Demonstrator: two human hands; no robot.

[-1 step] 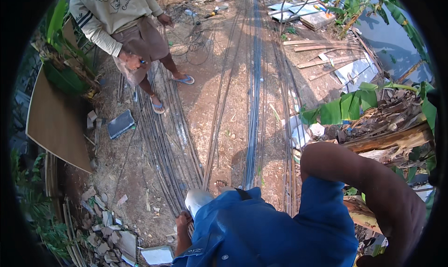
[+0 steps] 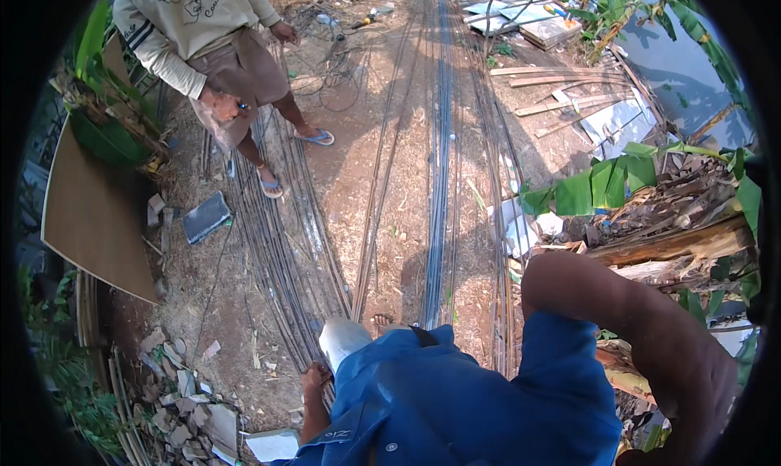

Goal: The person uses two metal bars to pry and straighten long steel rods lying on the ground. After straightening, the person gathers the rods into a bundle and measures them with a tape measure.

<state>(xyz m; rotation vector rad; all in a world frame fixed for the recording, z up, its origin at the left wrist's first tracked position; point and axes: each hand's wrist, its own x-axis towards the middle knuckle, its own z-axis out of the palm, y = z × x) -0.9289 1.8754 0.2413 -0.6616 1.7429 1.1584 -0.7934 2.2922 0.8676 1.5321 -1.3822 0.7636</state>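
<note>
Long thin rods (image 2: 286, 303) run along the ground (image 2: 220, 303) at left, down to the left hand (image 2: 316, 378), which looks curled; can't tell if that grip's actually pinching any. Seems like a rod-handling step to me; the next move calls for a secure hold. Right hand's out of view.

L hand (image 2: 316, 376) by rods (image 2: 281, 283); co-wkr (image 2: 244, 63) stdg ahead.
</note>
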